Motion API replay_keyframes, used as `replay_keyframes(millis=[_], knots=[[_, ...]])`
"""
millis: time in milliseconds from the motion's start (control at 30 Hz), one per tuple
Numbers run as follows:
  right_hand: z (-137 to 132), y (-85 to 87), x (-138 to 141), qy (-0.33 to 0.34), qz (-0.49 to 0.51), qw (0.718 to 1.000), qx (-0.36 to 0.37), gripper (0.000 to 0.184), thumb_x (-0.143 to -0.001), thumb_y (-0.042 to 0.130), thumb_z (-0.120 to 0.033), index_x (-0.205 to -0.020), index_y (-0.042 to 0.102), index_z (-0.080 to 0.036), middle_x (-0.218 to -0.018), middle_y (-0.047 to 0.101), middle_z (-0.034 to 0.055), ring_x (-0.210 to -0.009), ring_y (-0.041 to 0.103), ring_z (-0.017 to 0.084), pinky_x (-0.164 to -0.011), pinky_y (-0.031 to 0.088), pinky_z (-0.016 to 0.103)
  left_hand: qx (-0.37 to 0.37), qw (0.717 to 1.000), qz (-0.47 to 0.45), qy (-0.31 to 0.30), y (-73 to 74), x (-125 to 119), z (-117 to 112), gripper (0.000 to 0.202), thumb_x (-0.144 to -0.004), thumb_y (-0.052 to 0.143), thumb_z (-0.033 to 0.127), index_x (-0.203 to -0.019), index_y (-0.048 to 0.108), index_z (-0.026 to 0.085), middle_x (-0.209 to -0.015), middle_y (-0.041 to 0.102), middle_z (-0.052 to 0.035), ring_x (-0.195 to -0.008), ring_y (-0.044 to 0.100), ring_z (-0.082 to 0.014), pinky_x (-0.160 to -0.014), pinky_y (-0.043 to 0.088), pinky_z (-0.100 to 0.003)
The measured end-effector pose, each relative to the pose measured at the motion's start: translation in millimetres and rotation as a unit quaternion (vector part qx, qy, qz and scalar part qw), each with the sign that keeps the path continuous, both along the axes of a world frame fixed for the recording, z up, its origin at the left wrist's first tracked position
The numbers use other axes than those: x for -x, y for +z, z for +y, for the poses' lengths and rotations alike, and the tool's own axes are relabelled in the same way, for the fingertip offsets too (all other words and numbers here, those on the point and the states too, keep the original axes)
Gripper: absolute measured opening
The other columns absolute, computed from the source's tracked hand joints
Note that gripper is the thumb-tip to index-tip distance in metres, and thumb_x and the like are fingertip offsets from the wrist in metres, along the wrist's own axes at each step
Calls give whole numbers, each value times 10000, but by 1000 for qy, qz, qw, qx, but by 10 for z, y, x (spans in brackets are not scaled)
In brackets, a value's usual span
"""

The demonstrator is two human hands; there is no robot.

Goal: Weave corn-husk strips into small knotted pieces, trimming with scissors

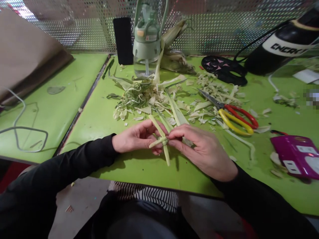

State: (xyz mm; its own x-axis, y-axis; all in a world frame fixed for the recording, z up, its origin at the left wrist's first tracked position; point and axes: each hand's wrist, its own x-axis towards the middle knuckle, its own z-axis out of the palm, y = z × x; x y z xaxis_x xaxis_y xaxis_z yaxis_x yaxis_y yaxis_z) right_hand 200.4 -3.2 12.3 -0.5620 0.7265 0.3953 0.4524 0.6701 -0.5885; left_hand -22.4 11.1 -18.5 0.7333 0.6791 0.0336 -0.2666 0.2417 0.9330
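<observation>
A woven corn husk piece [163, 140] is held in the air just above the table's front part, its pale strips sticking out in several directions from a small knotted centre. My left hand [139, 136] grips it from the left, fingers curled behind it. Thumb and forefinger of my right hand [199, 146] pinch it at the right side of the centre. Longer husk strips [175, 109] reach from behind the piece toward the back. Scissors [230, 114] with red and yellow handles lie to the right of my hands, blades pointing back left.
Husk scraps [139, 94] cover the middle of the green table [99, 116]. Behind stand a water bottle [146, 46], a phone [123, 41] and a whole husk [176, 59]. At right are a black bottle [281, 46], a black disc-shaped object [221, 68] and a purple power strip [296, 156].
</observation>
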Motion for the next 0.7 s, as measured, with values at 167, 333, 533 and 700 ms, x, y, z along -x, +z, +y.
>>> replay_keyframes(millis=[167,333,533,700], knots=[[-20,8,7,-27,-27,999,-17,57,-912,630,-221,-856,629,-214,-730,673,-22,-625,609,113,-558,460,236,5,1000,23,-8,57,3,-18,293,-833,739,313,-1022,563,175,-815,661,-12,-629,682,-109,-674,613,-268],[-40,-8,12,-62,22,992,-105,100,-887,650,-209,-984,635,-227,-957,695,55,-826,655,185,-709,532,324,-6,999,18,43,38,-46,-49,307,-850,719,349,-1017,531,173,-828,691,-35,-733,741,-164,-652,616,-254],[-79,-38,20,-74,-15,975,-210,112,-836,731,-244,-931,675,-222,-879,676,48,-795,643,186,-697,521,332,-10,996,-5,92,46,-88,-64,324,-834,741,306,-1067,565,166,-835,682,-14,-709,714,-121,-687,613,-239],[-98,-48,52,-86,-60,951,-291,97,-841,727,-216,-929,688,-228,-823,684,35,-727,617,172,-667,496,321,5,995,14,98,62,-95,-73,334,-796,779,331,-1007,588,155,-823,669,-11,-687,698,-111,-677,607,-233]])
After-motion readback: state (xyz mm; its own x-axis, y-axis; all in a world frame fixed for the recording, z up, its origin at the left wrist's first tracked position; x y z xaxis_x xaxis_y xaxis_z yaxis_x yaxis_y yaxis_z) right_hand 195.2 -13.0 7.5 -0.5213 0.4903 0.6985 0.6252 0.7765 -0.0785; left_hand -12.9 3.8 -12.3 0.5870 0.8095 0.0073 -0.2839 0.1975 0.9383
